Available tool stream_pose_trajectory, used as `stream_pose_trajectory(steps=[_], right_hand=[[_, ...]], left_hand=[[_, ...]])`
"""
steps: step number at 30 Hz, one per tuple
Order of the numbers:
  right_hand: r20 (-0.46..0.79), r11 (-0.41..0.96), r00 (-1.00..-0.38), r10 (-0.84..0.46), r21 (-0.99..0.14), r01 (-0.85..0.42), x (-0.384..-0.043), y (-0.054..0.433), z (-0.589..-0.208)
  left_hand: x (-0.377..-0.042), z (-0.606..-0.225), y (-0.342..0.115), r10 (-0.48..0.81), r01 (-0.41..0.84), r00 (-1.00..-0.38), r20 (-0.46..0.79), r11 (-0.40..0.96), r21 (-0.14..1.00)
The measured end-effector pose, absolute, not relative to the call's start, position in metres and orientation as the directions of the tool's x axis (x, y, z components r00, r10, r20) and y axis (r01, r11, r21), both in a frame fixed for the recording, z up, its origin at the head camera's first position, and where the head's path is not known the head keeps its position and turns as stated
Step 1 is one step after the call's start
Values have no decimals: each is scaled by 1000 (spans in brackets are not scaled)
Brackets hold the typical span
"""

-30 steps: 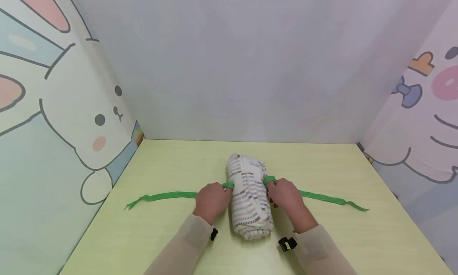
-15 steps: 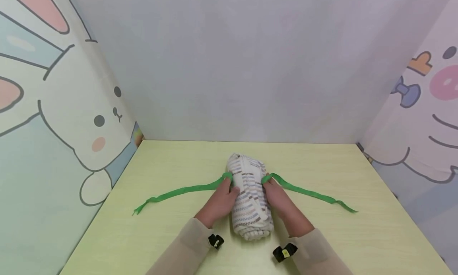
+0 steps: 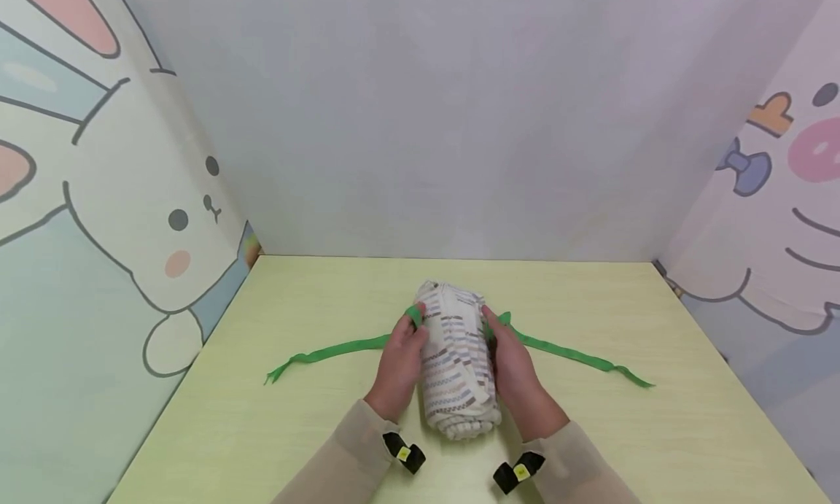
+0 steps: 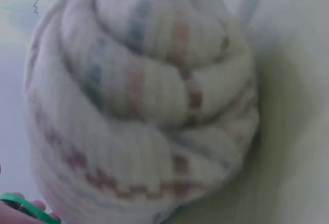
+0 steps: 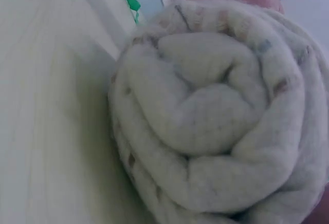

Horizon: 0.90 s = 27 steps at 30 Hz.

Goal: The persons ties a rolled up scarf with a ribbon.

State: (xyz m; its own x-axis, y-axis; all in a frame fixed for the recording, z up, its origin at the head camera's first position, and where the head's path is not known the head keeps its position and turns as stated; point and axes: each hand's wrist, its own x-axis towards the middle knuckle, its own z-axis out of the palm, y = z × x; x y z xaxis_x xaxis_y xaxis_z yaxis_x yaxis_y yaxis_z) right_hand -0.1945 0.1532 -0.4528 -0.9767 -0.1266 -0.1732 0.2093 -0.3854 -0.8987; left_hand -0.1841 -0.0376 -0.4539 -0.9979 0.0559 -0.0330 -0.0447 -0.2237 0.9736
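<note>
A rolled white towel [image 3: 458, 358] with blue and brown dashed stripes lies lengthwise on the table, its spiral end toward me. A long green ribbon [image 3: 344, 348] stretches out on both sides of it. My left hand [image 3: 399, 369] is at the roll's left side, holding the ribbon, which loops over its fingers; the left wrist view shows this green loop [image 4: 23, 204] too. On the roll's right side my right hand [image 3: 518, 376] holds the ribbon against the towel, thumb along the side. The right hand's other fingers are mostly hidden.
The pale yellow-green table [image 3: 315, 292] ends at a plain grey-white wall [image 3: 446, 125] behind. Cartoon-printed panels flank it, with a rabbit [image 3: 144, 219] on the left. Black wrist cameras sit at both cuffs, the left camera [image 3: 404, 453] close to the towel's near end.
Both hands have turned more upright and moved slightly forward along the towel's sides. The left ribbon tail has been drawn inward to the right. The towel stays in place.
</note>
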Motion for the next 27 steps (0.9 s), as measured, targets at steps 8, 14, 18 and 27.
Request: stream_pose_trajectory(steps=[8,14,18,27], right_hand=[[-206,-244,-975,81,-953,181,-199,151,-453],[-174,-313,-981,82,-939,141,-197,154,-446],[-183,-397,-980,79,-907,138,-198,156,-442],[-189,-589,-981,48,-798,126,-204,161,-434]], left_hand=[[-190,-456,-36,-165,15,-984,-66,-447,895],[-192,-454,-38,-134,1,-986,-95,-582,813],[-193,-450,-40,-121,-20,-984,-130,-652,758],[-196,-438,-39,-123,-8,-982,-141,-726,688]])
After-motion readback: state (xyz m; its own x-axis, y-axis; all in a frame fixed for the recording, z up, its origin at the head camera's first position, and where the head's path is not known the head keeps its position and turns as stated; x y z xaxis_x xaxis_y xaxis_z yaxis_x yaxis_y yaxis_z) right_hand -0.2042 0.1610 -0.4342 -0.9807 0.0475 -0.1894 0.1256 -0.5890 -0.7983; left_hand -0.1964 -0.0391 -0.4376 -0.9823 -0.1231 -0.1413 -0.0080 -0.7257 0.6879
